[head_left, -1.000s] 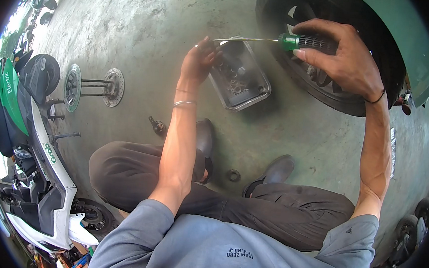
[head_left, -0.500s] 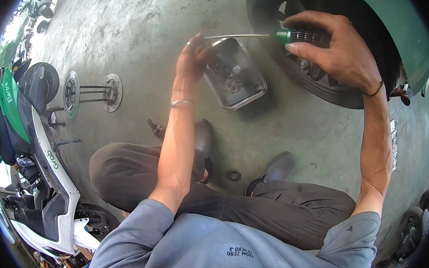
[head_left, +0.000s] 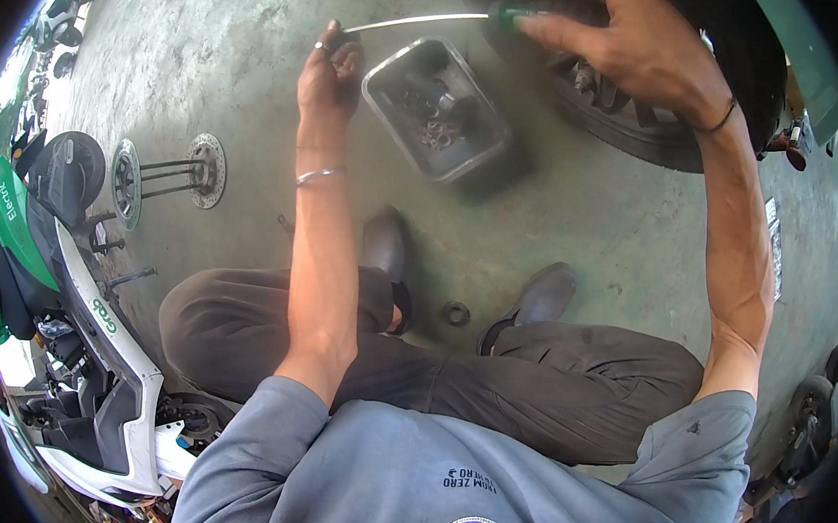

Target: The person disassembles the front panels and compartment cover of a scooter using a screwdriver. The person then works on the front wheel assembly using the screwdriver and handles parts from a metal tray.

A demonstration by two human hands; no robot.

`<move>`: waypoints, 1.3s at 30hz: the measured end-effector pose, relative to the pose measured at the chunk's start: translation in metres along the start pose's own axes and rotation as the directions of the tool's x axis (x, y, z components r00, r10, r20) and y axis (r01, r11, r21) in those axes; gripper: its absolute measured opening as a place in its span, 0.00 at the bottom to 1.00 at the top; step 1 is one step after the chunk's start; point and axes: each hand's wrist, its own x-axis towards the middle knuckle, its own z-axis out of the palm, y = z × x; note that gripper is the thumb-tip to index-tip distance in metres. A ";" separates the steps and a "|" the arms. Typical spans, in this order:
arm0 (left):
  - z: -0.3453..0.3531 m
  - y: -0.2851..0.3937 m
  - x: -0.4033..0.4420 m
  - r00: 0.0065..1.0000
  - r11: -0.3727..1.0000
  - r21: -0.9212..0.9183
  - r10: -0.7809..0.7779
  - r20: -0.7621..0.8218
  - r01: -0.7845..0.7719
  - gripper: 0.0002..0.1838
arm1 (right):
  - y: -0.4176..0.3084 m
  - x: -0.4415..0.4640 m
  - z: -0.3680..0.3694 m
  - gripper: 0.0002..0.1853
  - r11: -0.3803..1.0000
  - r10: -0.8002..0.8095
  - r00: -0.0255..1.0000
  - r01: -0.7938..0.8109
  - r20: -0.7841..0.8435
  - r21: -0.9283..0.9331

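My right hand point(head_left: 628, 48) is closed around the green and dark handle of a long screwdriver point(head_left: 421, 18), in front of a wheel point(head_left: 595, 109). The bright shaft reaches leftward to my left hand point(head_left: 331, 76), whose fingers are curled, with thumb and fingertips at the shaft's far end. Part of the handle is hidden by my right fingers and smeared by motion. Just right of my left hand and below the shaft, a clear-sided tray point(head_left: 375, 106) holds several metal rings and small parts.
A black ring point(head_left: 455, 313) lies on the concrete floor between my shoes. To the left stand two brake discs point(head_left: 207, 171) joined by rods. A white and green scooter point(head_left: 127, 406) is at far left. Green bodywork point(head_left: 821, 76) sits above the wheel.
Both hands and the screwdriver have shifted up and left, with the right hand raised more. The view has shifted slightly too. A small dark part on the floor is now mostly behind my left forearm.
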 end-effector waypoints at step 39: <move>0.182 -0.021 -0.004 0.794 0.679 0.484 0.253 0.552 -0.552 0.18 | -0.011 -0.074 0.050 0.21 0.997 0.062 0.781 -0.074 -0.621 0.006</move>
